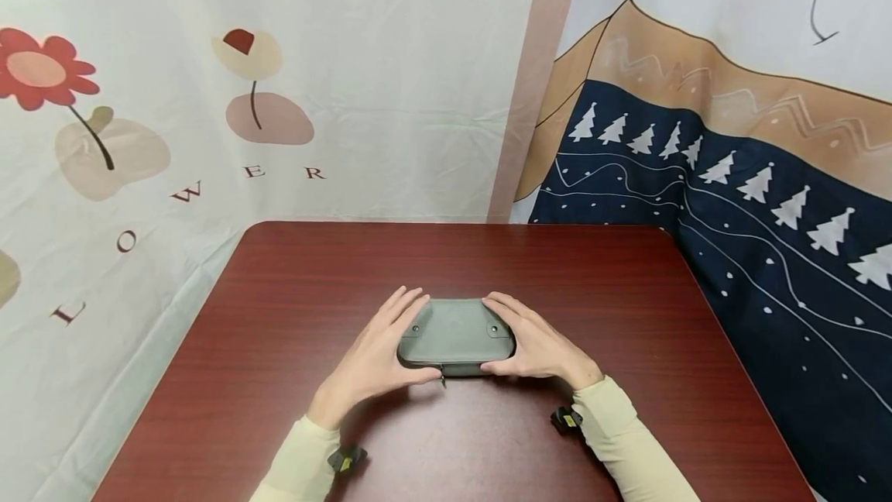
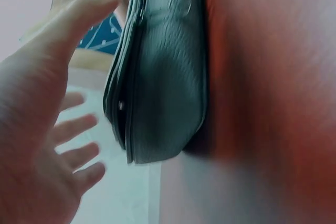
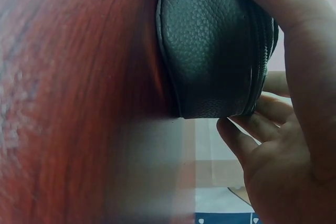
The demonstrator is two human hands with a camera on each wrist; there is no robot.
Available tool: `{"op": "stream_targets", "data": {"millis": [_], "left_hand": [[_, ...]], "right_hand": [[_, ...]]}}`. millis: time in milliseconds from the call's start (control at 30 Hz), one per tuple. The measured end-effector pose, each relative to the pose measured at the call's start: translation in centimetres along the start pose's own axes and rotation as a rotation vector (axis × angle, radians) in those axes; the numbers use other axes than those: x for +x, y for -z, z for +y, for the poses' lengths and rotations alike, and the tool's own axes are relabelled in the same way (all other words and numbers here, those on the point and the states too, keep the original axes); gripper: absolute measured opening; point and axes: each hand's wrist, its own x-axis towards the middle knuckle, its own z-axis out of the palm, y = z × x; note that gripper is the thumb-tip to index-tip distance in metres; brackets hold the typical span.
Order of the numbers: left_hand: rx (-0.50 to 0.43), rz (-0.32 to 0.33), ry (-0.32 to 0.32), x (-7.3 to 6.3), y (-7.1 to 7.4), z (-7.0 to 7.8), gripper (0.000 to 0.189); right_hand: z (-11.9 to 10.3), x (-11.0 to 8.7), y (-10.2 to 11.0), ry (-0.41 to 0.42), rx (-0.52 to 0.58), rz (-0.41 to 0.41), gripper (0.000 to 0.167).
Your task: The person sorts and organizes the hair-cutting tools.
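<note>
A grey-green leather zip pouch [image 1: 456, 331] lies flat near the middle of the table, with small round studs at its top corners. Its zipper pull [image 1: 443, 383] hangs at the front edge. My left hand [image 1: 379, 351] is around the left end, thumb along the front; in the left wrist view its fingers [image 2: 79, 129] are spread and stand apart from the pouch [image 2: 168, 77]. My right hand [image 1: 540, 339] grips the right end. The right wrist view has the thumb on the front of the pouch [image 3: 205, 40] and fingertips [image 3: 231, 129] at its end.
The dark red wooden table [image 1: 293, 277] has rounded far corners. Behind it hangs a pale curtain [image 1: 404, 84] with flower prints, and to the right a navy and tan cloth [image 1: 739, 238] with white trees. Each wrist wears a small black camera [image 1: 346, 458].
</note>
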Motion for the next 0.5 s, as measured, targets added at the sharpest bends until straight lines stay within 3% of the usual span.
{"op": "stream_targets", "data": {"millis": [233,500], "left_hand": [[0.077,0.253,-0.049,-1.3,-0.7,2.2,0.108],[0.091,0.511,-0.148,-2.5,-1.9,4.5,0.065]], "right_hand": [[0.1,0.0,0.0,0.004,-0.003,0.014,0.109],[0.0,-0.1,0.0,0.009,0.01,0.015,0.108]]}}
